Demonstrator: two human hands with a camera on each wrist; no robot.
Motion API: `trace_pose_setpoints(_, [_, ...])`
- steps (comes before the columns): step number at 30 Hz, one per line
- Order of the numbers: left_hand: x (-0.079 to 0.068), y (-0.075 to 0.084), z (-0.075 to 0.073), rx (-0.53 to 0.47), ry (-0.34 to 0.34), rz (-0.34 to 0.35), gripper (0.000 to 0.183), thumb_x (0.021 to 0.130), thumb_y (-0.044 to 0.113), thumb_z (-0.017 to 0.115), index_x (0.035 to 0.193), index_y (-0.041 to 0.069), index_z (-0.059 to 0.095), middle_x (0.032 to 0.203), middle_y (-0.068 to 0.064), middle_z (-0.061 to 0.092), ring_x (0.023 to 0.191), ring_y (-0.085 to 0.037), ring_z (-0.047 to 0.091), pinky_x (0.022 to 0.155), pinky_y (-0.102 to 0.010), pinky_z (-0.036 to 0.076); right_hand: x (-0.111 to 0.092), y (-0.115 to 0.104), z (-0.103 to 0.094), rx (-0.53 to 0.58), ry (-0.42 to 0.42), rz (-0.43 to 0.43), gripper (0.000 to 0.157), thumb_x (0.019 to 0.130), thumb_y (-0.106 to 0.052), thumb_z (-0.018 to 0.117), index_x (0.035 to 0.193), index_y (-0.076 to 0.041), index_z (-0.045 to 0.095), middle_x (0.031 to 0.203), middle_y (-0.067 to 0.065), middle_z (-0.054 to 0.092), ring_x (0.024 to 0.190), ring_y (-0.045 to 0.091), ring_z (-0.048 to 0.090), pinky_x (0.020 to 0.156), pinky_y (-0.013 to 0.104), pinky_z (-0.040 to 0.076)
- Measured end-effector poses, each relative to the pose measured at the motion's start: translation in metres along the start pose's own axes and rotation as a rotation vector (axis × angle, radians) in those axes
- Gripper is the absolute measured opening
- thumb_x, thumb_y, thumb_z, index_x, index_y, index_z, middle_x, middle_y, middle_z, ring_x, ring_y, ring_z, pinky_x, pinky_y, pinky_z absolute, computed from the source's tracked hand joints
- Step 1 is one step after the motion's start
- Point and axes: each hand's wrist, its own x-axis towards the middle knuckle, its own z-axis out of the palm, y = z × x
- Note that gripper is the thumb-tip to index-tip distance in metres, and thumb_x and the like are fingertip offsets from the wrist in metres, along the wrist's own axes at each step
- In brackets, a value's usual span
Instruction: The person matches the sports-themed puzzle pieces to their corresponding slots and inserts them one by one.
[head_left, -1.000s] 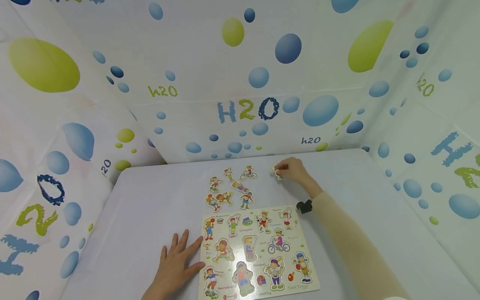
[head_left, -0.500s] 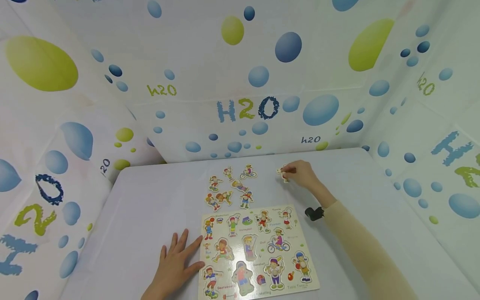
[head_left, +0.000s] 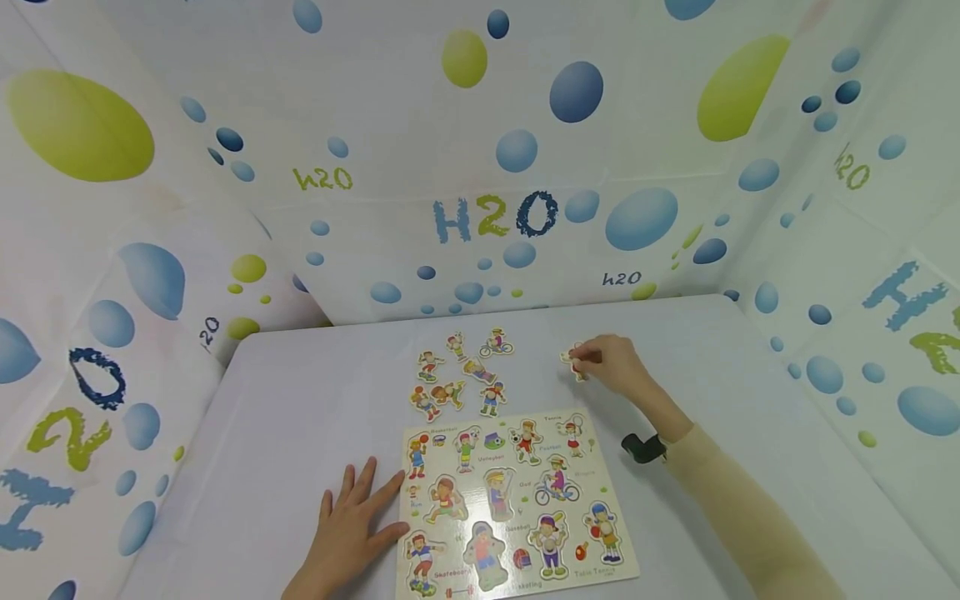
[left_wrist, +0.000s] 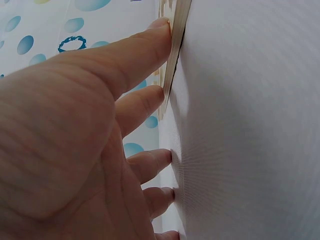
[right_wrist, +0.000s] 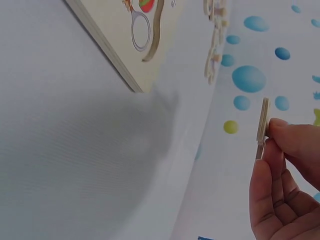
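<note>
My right hand [head_left: 615, 365] pinches a small wooden puzzle piece [head_left: 578, 375] between thumb and fingers, held to the right of the loose pieces. In the right wrist view this puzzle piece [right_wrist: 263, 120] is seen edge-on, its picture turned out of sight. The puzzle board [head_left: 596, 467], printed with children playing sports, lies flat at the front of the table. Along its left edge rests my left hand [head_left: 352, 533], fingers spread. The left wrist view has the thumb and index fingertips touching the board's side [left_wrist: 175, 50], with the other fingertips on the white tabletop.
Behind the board lie several loose puzzle pieces, among them a bicycle rider [head_left: 497, 343] and a basketball player [head_left: 426, 404]. A patterned curtain [head_left: 390, 233] stands at the table's back and sides. A black strap-like device [head_left: 643, 448] sits at the right wrist.
My right hand has moved right and toward the board's side of the table, carrying the pinched puzzle piece. The left hand and the board stay where they were.
</note>
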Motion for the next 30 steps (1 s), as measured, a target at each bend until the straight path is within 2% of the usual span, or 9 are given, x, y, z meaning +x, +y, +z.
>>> trace_pose_setpoints(11, [0.0, 0.0, 0.0, -0.015, 0.006, 0.003, 0.07, 0.078, 0.049, 0.075, 0.139, 0.022, 0.056, 0.156, -0.024, 0.031, 0.143, -0.056, 0.015, 0.105, -0.08, 0.012, -0.021, -0.002, 0.003, 0.003, -0.012, -0.017, 0.013, 0.086, -0.007, 0.074, 0.098, -0.005, 0.076, 0.098, 0.011, 0.072, 0.082, 0.019, 0.064, 0.071, 0.03, 0.055])
trace_pose_setpoints(19, [0.0, 0.0, -0.001, -0.017, -0.001, -0.003, 0.07, 0.078, 0.049, 0.075, 0.139, 0.022, 0.056, 0.156, -0.024, 0.03, 0.143, -0.056, 0.016, 0.105, -0.08, 0.012, -0.037, -0.003, 0.009, 0.002, -0.022, -0.02, 0.013, 0.085, -0.006, 0.074, 0.098, -0.005, 0.076, 0.098, 0.01, 0.072, 0.082, 0.018, 0.065, 0.073, 0.031, 0.056])
trace_pose_setpoints(24, [0.0, 0.0, -0.001, -0.016, -0.009, -0.008, 0.071, 0.078, 0.05, 0.074, 0.14, 0.022, 0.055, 0.157, -0.023, 0.029, 0.144, -0.056, 0.014, 0.105, -0.08, 0.011, -0.047, -0.003, 0.014, -0.007, -0.028, -0.033, 0.013, 0.085, -0.007, 0.074, 0.097, -0.005, 0.076, 0.094, 0.008, 0.072, 0.077, 0.014, 0.061, 0.068, 0.025, 0.053])
trace_pose_setpoints(30, [0.0, -0.001, 0.0, -0.015, -0.003, -0.006, 0.07, 0.078, 0.05, 0.075, 0.14, 0.022, 0.055, 0.157, -0.023, 0.03, 0.143, -0.056, 0.015, 0.105, -0.08, 0.011, -0.056, -0.006, 0.018, 0.02, -0.05, -0.008, 0.012, 0.085, -0.007, 0.073, 0.097, -0.006, 0.076, 0.094, 0.006, 0.072, 0.079, 0.013, 0.063, 0.069, 0.023, 0.053])
